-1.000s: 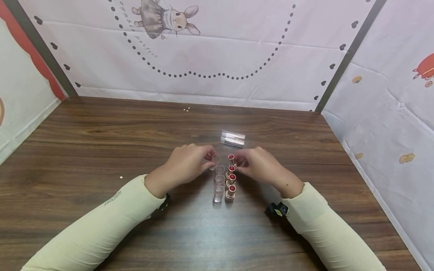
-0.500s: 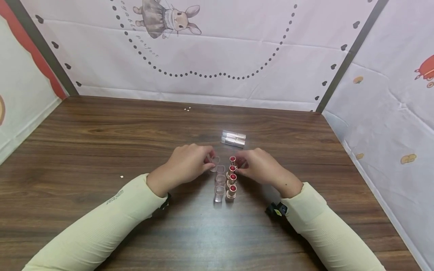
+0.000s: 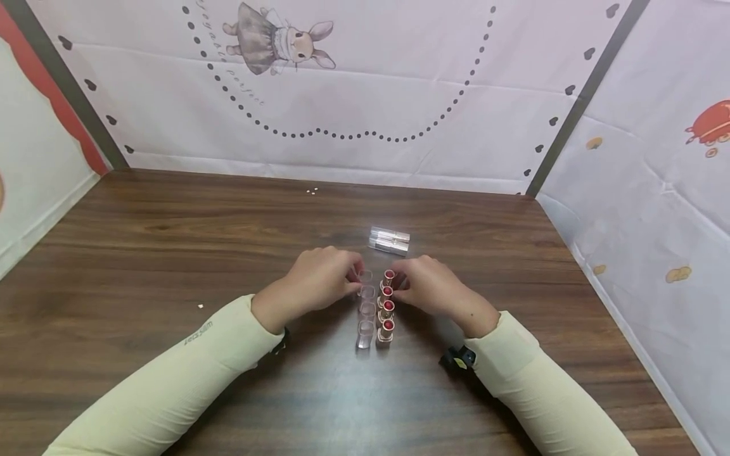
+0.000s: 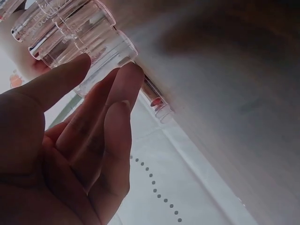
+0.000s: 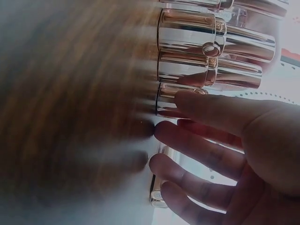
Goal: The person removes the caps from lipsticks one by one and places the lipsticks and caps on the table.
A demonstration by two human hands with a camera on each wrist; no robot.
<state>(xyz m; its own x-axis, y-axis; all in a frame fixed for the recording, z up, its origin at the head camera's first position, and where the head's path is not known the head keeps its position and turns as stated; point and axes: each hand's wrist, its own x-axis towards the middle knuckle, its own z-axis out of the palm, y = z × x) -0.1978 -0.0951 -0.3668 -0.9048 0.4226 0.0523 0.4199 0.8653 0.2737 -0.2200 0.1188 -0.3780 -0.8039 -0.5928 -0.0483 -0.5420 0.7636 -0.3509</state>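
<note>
Several clear lipstick caps (image 3: 365, 328) stand in a column on the table, open ends up. Beside them to the right runs a column of uncapped red lipsticks (image 3: 387, 326) in shiny rose-gold tubes, all upright. My left hand (image 3: 319, 278) pinches the farthest cap (image 4: 112, 54) between thumb and fingers. In the left wrist view that cap sits against its neighbours. My right hand (image 3: 436, 288) holds the farthest lipstick (image 5: 168, 97) low on its tube, the thumb covering part of it. The other fingers extend close to the tabletop.
Two capped lipsticks (image 3: 390, 240) lie side by side beyond both hands. Small white bits (image 3: 312, 190) are near the table's back edge, and another white bit (image 3: 200, 306) lies at left. Printed cloth walls (image 3: 342, 95) surround the wooden table (image 3: 228, 215).
The left hand has shifted the farthest cap slightly right, into line with its column. The farthest lipstick has come a little closer to its column. The head view has tilted slightly.
</note>
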